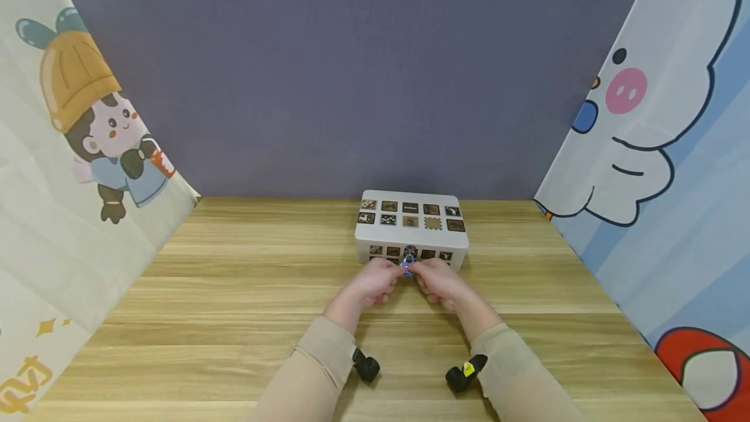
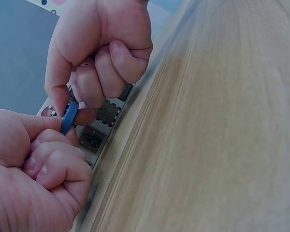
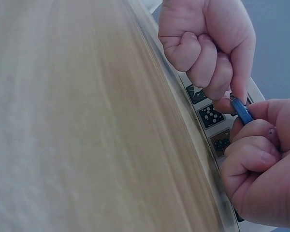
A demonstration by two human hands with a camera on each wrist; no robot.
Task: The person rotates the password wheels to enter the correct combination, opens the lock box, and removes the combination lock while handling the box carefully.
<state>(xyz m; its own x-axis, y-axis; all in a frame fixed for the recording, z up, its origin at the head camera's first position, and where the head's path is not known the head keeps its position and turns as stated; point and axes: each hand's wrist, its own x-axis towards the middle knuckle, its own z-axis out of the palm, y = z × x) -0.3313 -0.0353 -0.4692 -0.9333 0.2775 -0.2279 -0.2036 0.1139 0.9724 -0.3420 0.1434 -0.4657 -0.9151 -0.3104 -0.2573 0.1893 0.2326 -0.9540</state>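
Note:
A small blue padlock [image 1: 407, 267] hangs at the front of a white box [image 1: 375, 233] printed with rows of little brown and black pictures. From the left, my left hand [image 1: 375, 281] pinches the padlock between thumb and index finger, its other fingers curled in. My right hand [image 1: 441, 282] pinches the same padlock from the right in a like way. In the left wrist view the blue body [image 2: 69, 118] shows between both sets of fingertips. The right wrist view shows its edge [image 3: 241, 111] too. Fingers cover much of the lock, and its keyhole cannot be made out.
The box stands on a wood-grain table [image 1: 234, 318], close to a grey-blue back panel [image 1: 363, 70]. Cartoon-printed cloths hang on the left [image 1: 35, 181] and right [image 1: 662, 181]. Black wrist cameras sit on both beige sleeves [image 1: 319, 360].

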